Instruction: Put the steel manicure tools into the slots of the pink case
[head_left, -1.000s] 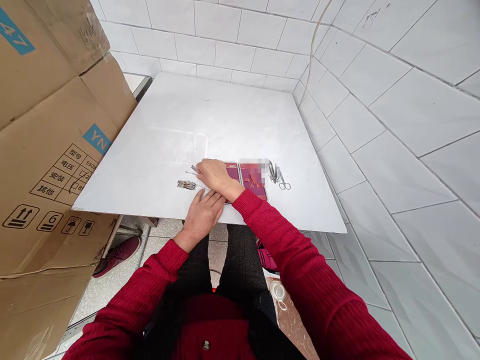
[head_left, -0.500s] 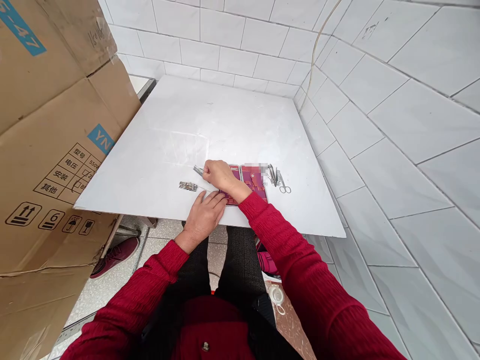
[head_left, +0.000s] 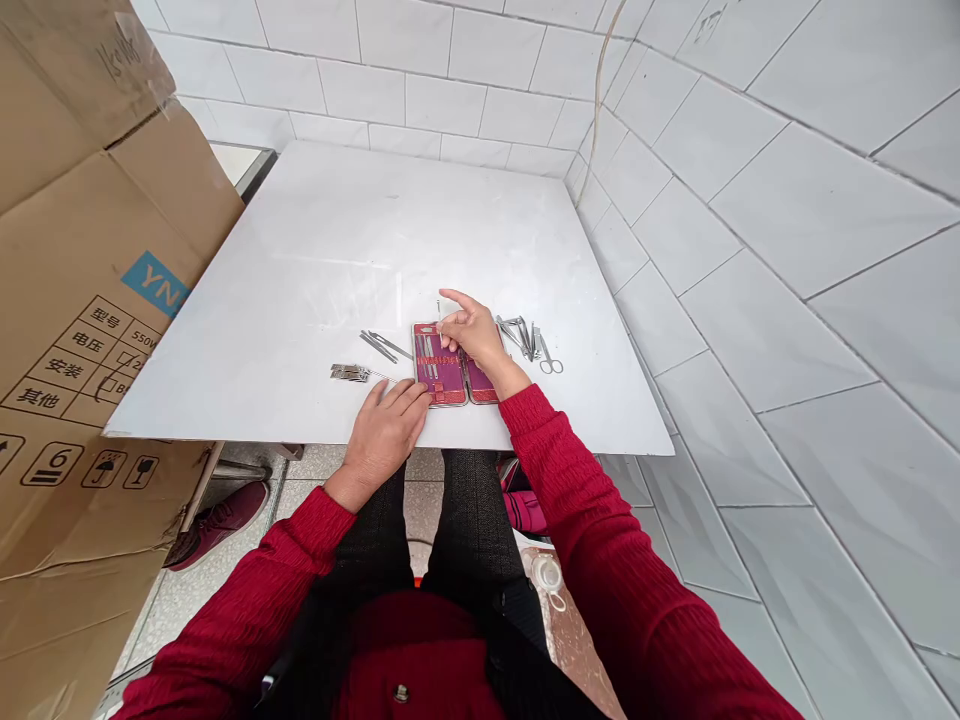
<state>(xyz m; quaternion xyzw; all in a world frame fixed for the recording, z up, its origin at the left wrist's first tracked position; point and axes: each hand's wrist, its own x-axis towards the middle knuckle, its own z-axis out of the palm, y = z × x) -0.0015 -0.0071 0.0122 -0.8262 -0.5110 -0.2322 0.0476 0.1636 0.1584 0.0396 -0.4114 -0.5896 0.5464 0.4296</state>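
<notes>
A red and purple manicure case (head_left: 452, 393) lies unfolded on the white table, with several slim metal tools in its left half. My left hand (head_left: 388, 425) rests flat, fingers stretched out, its fingertips at the case's lower left edge. Above the case, my right hand (head_left: 474, 335) pinches a thin metal manicure tool (head_left: 439, 308), held upright; the index finger sticks out. Nail clippers (head_left: 349, 372) and slim metal tools (head_left: 382, 346) lie left of the case. To its right are small scissors (head_left: 551, 362) beside several metal clippers and nippers (head_left: 520, 335).
The white table (head_left: 420, 230) reaches back to a tiled wall (head_left: 442, 105), and tiles also run along the right side. A large cardboard box (head_left: 90, 300) stands at the left edge. Below the table are my legs and a maroon shoe (head_left: 217, 522).
My right hand has moved from left of the case to above it, now showing a thin tool in its fingers. My left hand stays at the case edge. The view has shifted slightly.
</notes>
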